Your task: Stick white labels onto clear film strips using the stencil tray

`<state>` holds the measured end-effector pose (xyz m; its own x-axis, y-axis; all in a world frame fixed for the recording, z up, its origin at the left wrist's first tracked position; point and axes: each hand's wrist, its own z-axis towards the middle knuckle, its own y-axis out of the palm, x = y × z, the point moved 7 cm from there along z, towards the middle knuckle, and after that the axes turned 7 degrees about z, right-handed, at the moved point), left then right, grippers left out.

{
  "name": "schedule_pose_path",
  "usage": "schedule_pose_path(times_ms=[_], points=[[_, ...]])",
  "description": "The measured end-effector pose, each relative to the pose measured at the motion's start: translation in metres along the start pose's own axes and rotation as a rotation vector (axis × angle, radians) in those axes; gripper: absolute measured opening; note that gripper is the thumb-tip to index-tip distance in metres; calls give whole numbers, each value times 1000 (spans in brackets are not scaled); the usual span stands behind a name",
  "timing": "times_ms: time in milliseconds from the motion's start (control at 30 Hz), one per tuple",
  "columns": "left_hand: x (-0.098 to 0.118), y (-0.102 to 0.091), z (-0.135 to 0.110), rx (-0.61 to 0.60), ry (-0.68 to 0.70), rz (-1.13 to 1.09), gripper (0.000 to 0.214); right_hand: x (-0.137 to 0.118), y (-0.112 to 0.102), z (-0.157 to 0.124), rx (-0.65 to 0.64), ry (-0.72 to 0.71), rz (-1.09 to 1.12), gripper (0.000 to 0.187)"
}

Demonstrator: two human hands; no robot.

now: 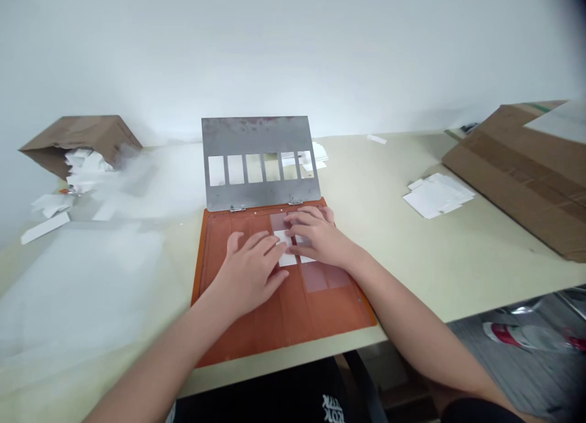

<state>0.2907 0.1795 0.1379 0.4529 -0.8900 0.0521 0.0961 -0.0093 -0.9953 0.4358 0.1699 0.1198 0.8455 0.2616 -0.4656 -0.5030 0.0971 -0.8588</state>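
An orange board (256, 325) lies on the table, with a metal plate (256, 136) hinged to its far edge and tilted up. The plate has a row of several rectangular windows. My left hand (249, 270) rests over the board, fingers spread, its fingertips at a small white card (287, 259). My right hand (318, 237) lies with fingers apart over a second white card (307, 260), covering most of it. Translucent film pieces (315, 279) show around the cards, partly under my right hand.
Clear plastic sheeting (82, 282) spreads over the table's left side. A cardboard box (96, 130) with white paper scraps (86, 169) stands back left. White cards (437, 194) lie right of the board, beside a large cardboard box (526, 173). More white cards (319, 154) sit behind the plate.
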Motion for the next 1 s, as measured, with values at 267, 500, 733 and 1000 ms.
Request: schedule_pose_path(times_ms=[267,500,733,1000], points=[[36,13,-10,-44,135,40,41,2,0,0,-10,19,23,23],[42,17,-11,27,108,128,53,1,0,0,-7,-1,18,23],[42,17,-12,27,71,64,52,2,1,1,-18,2,34,26],[39,16,-8,-48,46,-7,43,2,3,1,-57,42,65,47]])
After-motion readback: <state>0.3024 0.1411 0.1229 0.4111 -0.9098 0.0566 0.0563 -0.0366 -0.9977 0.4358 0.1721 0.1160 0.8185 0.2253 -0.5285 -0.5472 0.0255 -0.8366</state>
